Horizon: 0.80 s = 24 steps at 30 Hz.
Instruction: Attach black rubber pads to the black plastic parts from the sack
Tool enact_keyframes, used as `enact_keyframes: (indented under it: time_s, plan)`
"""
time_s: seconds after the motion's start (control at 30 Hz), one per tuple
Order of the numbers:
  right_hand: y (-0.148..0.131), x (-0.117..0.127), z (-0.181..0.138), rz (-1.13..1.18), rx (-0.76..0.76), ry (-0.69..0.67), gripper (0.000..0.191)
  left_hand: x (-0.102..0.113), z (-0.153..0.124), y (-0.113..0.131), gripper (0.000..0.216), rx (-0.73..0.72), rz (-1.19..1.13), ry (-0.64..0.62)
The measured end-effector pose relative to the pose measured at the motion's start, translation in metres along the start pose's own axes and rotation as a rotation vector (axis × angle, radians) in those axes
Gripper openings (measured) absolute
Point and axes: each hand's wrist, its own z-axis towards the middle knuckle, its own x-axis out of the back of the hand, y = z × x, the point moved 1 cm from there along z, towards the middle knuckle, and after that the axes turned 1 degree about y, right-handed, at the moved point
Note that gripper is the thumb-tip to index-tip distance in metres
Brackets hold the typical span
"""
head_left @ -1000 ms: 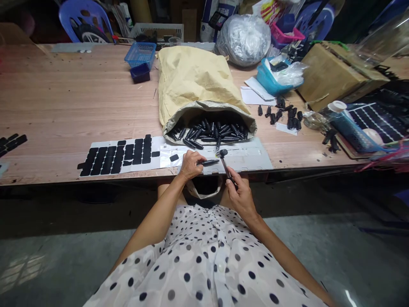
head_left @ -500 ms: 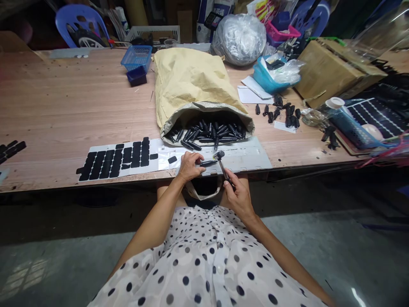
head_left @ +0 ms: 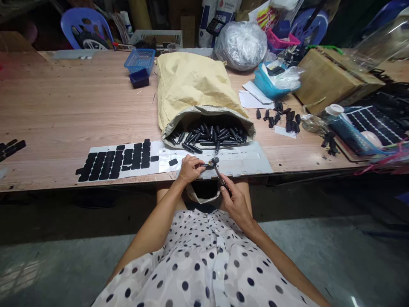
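Note:
My left hand (head_left: 190, 168) rests on the table's front edge, fingers closed on a slim black pen-like part (head_left: 204, 164) lying on a white sheet (head_left: 243, 157). My right hand (head_left: 234, 202) grips the handle of a small hammer (head_left: 217, 168), whose head sits on the tip of that black part. Just behind, a tan paper sack (head_left: 191, 85) lies on its side, its mouth full of several more black parts (head_left: 207, 134). Left of my hand, black rectangular pads (head_left: 116, 160) fill a white backing sheet, and one single pad (head_left: 173, 162) lies apart.
Loose black parts (head_left: 283, 117) lie right of the sack. A cardboard box (head_left: 332, 76), blue trays (head_left: 270, 83), a small blue basket (head_left: 139, 59), a clear plastic bag (head_left: 241, 40) and a bottle (head_left: 347, 125) crowd the back and right. A bag (head_left: 204, 194) hangs under the table edge.
The hammer head has come down from slightly above onto the end of the black part. My left hand has kept its hold; the view shifted slightly.

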Motion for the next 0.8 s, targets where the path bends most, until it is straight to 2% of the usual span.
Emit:
enact_keyframes:
  time_s: [0.27,0.53,0.7,0.8]
  plan:
    - [0.011,-0.009,0.001,-0.075,0.055,0.008,0.048,-0.002,-0.001,0.006,0.017,0.009,0.005,0.034]
    - [-0.005,-0.003,0.007,-0.171,0.168,0.073,0.048,-0.002,0.002,0.008,0.012,0.047,-0.004,0.004]
    - [-0.001,-0.007,0.005,-0.197,0.146,-0.009,0.049,-0.002,0.003,0.009,0.010,0.070,-0.007,0.008]
    - [-0.002,-0.003,0.007,-0.195,0.165,0.024,0.047,-0.003,0.003,0.010,0.011,0.075,-0.013,0.004]
